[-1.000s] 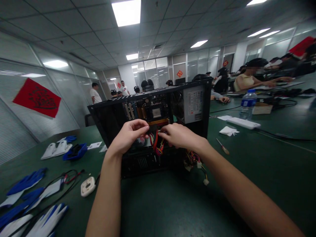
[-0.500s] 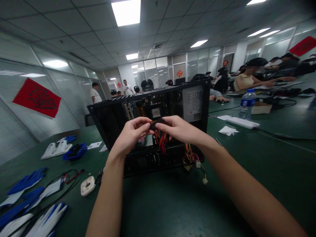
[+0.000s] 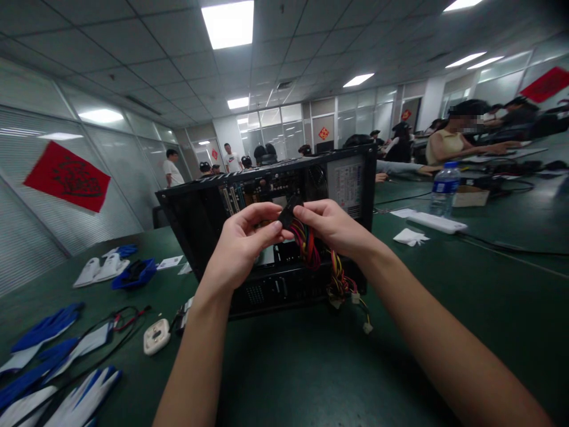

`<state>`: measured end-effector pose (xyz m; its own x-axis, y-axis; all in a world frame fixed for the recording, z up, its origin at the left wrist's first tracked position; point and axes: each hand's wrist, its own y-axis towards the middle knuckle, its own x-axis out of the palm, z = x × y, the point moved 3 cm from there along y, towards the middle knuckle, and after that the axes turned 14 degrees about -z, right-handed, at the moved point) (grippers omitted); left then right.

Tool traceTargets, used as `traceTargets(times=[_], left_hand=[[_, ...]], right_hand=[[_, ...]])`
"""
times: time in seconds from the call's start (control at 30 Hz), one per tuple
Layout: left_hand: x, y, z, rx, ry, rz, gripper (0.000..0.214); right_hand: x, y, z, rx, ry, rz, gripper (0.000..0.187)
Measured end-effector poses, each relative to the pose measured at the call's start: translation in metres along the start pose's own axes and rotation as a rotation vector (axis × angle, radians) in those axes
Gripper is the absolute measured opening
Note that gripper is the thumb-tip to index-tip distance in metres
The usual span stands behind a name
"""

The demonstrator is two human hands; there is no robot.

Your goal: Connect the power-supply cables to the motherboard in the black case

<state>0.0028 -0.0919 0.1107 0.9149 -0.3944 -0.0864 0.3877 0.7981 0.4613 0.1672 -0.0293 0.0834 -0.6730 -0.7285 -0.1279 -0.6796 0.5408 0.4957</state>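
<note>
An open black computer case (image 3: 195,213) stands on the green table (image 3: 311,367), its motherboard and power supply (image 3: 349,184) showing. My left hand (image 3: 242,246) and my right hand (image 3: 331,225) are raised in front of it, both pinching a small black connector (image 3: 288,212). A bundle of red, yellow and black wires (image 3: 311,249) trails from the connector down into the case. More wires with white plugs (image 3: 355,296) hang out at the case's lower right.
Blue and white gloves (image 3: 48,379) and a white plug with a cable (image 3: 155,335) lie at the left. A water bottle (image 3: 443,188), a white power strip (image 3: 438,222) and a tissue (image 3: 411,236) sit at the right. Other people work at tables behind.
Both hands have risen out of the case, lifting the black connector and its wire bundle up from the interior to in front of the motherboard.
</note>
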Motion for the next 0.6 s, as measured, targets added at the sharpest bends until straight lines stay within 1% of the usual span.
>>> traceTargets(times=[0.1,0.23,0.37,0.5,0.6], left_hand=[[0.001,0.001,-0.002,0.012,-0.009,0.014,0.037],[-0.001,0.003,-0.005,0.012,-0.029,0.053,0.039],[-0.002,0.002,-0.003,0.020,-0.019,0.083,0.034],[-0.004,-0.001,0.000,0.029,0.100,0.145,0.031],[-0.005,-0.003,0.003,0.045,0.219,0.169,0.030]], right_hand=[[0.006,-0.002,-0.007,-0.020,-0.045,0.028,0.046],[0.020,0.000,-0.014,-0.041,-0.148,0.082,0.047],[0.034,0.001,-0.013,-0.045,-0.249,0.133,0.040],[0.043,0.001,-0.011,-0.044,-0.337,0.126,0.027],[0.045,0.001,-0.009,-0.037,-0.400,0.151,0.019]])
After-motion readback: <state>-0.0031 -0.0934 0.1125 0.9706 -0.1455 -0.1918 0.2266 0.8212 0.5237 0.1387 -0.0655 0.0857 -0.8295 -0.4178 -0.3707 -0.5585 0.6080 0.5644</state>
